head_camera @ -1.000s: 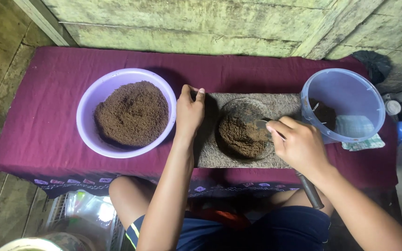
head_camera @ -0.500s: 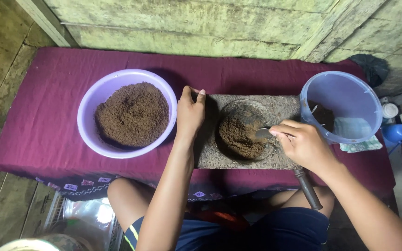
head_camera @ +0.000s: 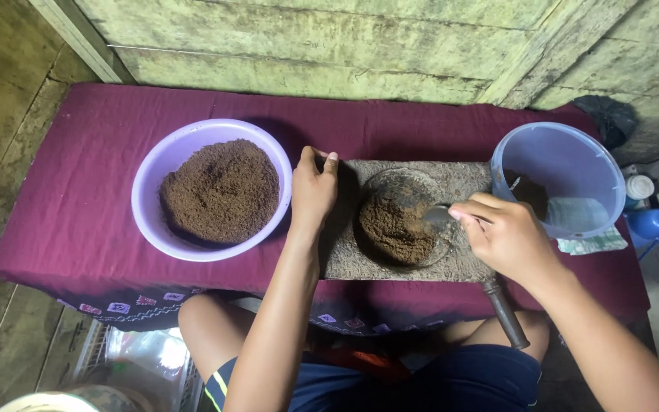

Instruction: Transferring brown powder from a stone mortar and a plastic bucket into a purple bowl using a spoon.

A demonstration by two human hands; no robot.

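My right hand (head_camera: 506,238) grips a spoon (head_camera: 438,216), packing brown powder (head_camera: 395,227) into the mould (head_camera: 402,217).
Left hand (head_camera: 313,191) clasps the slab (head_camera: 467,259) at nine o'clock; the purple bowl (head_camera: 155,172) remains full.

two hands (head_camera: 313,191), one purple bowl (head_camera: 154,168), one clear bucket (head_camera: 573,152), one spoon (head_camera: 438,215).
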